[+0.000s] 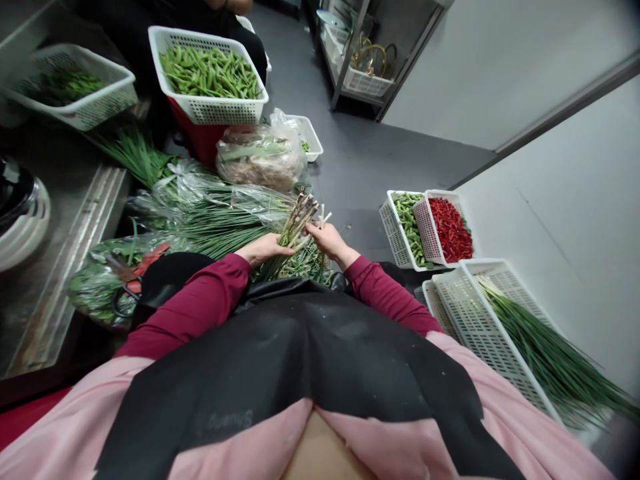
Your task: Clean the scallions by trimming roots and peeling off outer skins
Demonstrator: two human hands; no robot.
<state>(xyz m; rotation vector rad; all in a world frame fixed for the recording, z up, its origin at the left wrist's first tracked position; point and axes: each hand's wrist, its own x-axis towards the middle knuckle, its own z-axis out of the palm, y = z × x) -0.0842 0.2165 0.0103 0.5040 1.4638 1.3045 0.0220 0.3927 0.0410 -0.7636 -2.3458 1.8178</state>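
Note:
My left hand [265,249] is closed around a bunch of scallions [299,219] with dirty brown root ends pointing up and away. Close beside it, my right hand [330,241] has its fingers pinched at the right edge of the bunch. A few cleaner white scallion ends [324,215] stick up by these fingers; their lower parts are hidden. Below both hands lies a heap of green trimmings [305,261]. Long green stalks [220,223] in clear plastic spread out left of my left hand.
Scissors [125,277] lie on bagged greens at the left. Ahead stand a basket of green peppers [210,103] and a stuffed plastic bag [263,160]. Rightward are baskets of red chillies [451,230], green peppers [410,230] and long scallions [540,340]. A person [175,17] sits beyond.

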